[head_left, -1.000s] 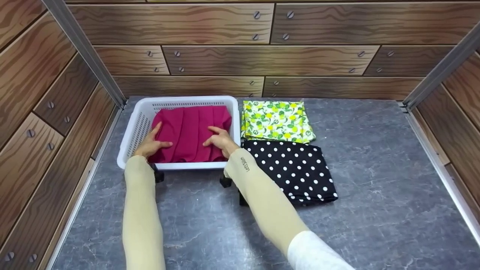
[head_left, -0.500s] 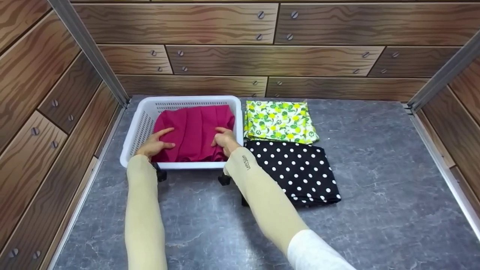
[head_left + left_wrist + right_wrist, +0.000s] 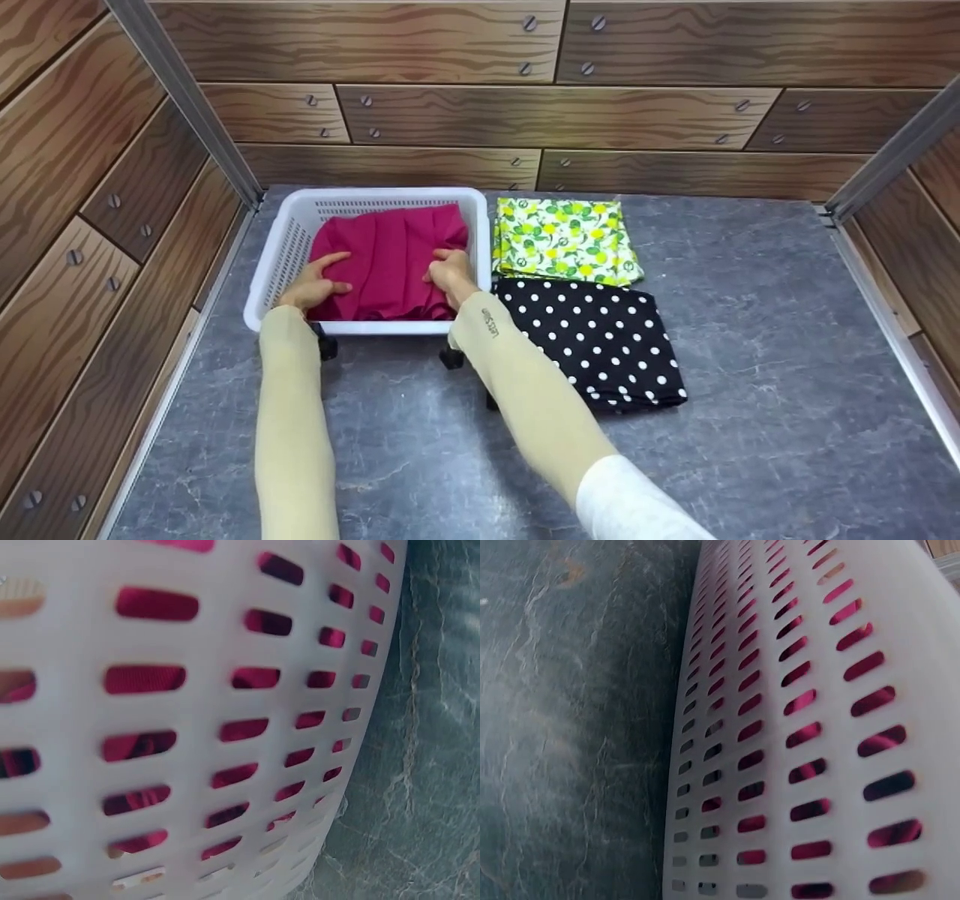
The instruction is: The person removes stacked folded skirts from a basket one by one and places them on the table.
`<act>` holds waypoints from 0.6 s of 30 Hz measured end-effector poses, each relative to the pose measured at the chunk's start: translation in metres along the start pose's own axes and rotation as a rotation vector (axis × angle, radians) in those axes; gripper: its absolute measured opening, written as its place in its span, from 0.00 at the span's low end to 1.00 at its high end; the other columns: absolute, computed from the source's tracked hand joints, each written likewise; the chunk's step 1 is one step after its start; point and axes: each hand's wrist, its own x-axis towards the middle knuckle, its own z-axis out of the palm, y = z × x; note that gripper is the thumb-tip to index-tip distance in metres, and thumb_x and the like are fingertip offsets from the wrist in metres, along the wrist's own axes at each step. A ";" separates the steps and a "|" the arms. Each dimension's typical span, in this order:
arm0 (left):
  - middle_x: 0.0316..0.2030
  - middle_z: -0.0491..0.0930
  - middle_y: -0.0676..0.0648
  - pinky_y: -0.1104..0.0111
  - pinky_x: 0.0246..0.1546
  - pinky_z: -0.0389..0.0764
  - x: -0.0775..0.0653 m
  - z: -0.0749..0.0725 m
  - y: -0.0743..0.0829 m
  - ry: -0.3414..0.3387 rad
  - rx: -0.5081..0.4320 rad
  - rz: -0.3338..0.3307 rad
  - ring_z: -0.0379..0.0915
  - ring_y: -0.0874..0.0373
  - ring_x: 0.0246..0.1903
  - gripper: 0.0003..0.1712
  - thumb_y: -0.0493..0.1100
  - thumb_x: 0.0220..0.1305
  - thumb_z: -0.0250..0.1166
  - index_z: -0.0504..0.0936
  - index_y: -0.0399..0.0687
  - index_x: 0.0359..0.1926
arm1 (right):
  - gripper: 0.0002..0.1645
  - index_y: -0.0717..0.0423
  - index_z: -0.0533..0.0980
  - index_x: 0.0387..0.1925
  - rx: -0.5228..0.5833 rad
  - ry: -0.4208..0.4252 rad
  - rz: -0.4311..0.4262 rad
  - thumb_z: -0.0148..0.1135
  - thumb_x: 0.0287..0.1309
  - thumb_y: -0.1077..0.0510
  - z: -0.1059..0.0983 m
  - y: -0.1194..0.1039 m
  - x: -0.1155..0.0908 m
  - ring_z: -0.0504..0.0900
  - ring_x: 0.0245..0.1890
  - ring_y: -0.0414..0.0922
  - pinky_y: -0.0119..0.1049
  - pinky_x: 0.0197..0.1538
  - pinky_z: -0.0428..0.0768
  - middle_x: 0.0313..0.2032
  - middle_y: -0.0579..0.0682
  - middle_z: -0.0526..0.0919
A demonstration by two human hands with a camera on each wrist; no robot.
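A folded magenta cloth, creased lengthwise, lies inside a white perforated plastic basket in the head view. My left hand rests on the cloth's left side, thumb and a finger spread over it. At its right side my right hand pinches the cloth with bent fingers. Some fingers of both hands are hidden. Both wrist views look onto the outside of the basket wall, where magenta fabric shows through the slots; the right wrist view has the same basket wall.
Right of the basket lies a folded lemon-print cloth. Nearer to me is a folded black cloth with white dots, partly behind my right forearm. The grey marbled tabletop is bordered by wood-patterned walls.
My left finger has shifted right across the cloth's top. My right hand's fingers have drawn in from a spread to a bent hold. The whole view has moved slightly.
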 end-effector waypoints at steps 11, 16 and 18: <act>0.72 0.55 0.28 0.52 0.73 0.52 0.001 0.004 -0.001 0.021 -0.055 -0.008 0.46 0.38 0.72 0.41 0.26 0.58 0.62 0.61 0.32 0.74 | 0.46 0.62 0.69 0.70 -0.002 -0.134 0.021 0.57 0.45 0.82 -0.001 0.001 0.000 0.65 0.69 0.46 0.30 0.63 0.72 0.71 0.55 0.69; 0.71 0.59 0.26 0.53 0.72 0.53 0.000 0.001 0.000 0.057 -0.047 0.040 0.49 0.39 0.72 0.41 0.25 0.55 0.63 0.64 0.30 0.72 | 0.48 0.60 0.68 0.72 0.005 -0.178 -0.021 0.57 0.45 0.81 -0.004 -0.002 -0.002 0.60 0.71 0.47 0.32 0.67 0.66 0.74 0.56 0.64; 0.71 0.58 0.27 0.53 0.72 0.52 -0.002 -0.001 0.002 0.063 -0.079 0.054 0.49 0.40 0.72 0.41 0.24 0.54 0.63 0.64 0.30 0.72 | 0.49 0.58 0.67 0.73 0.010 -0.202 -0.032 0.57 0.46 0.81 -0.007 -0.004 -0.003 0.59 0.72 0.48 0.34 0.69 0.65 0.75 0.57 0.62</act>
